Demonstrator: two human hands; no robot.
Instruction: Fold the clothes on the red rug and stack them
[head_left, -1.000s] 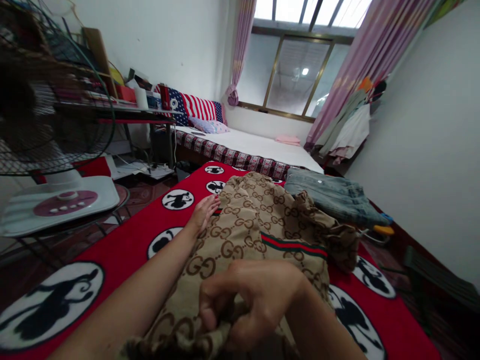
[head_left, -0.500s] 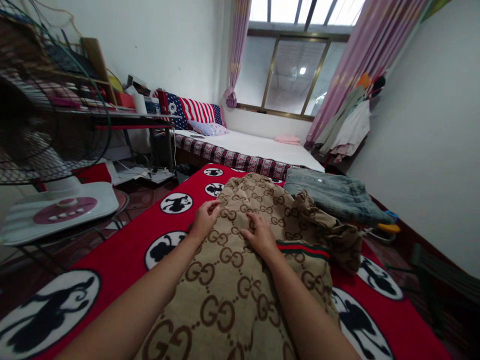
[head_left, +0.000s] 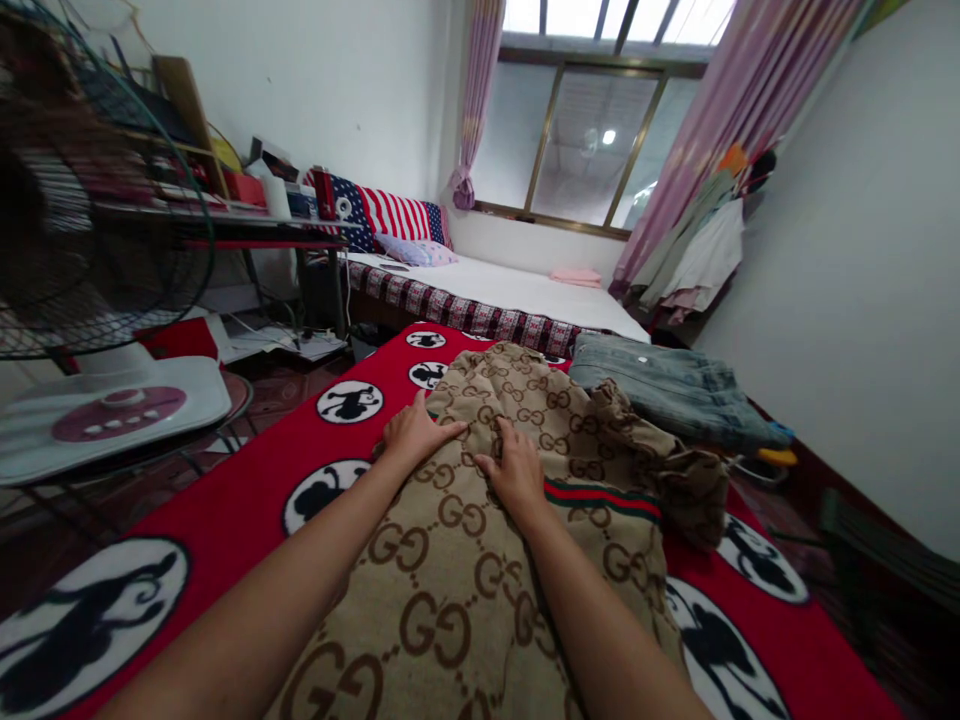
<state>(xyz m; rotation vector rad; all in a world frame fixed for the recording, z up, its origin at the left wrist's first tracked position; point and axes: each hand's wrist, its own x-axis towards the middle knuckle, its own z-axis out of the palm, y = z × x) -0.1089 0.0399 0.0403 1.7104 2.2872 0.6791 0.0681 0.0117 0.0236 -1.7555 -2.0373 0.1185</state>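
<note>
The left hand (head_left: pixel 414 437), curled half a second ago, now lies at the edge of the patterned garment (head_left: pixel 457 540), thumb spread across it; just beside, the right hand (head_left: pixel 519 470) rests on it, thumb apart from slightly bent fingers, no longer clutching its near end; beyond the right hand, folded jeans (head_left: pixel 660 390) stay put; outside the left hand spreads the red blanket (head_left: pixel 225 520)

1. Fan (head_left: pixel 67 210), far left: blades blurred; cage cut off by frame edge.
2. Patterned garment (head_left: pixel 450 560): lower end runs off bottom edge; part hidden behind right forearm (head_left: pixel 592 590).
3. Window (head_left: pixel 589 145): top cropped.
</note>
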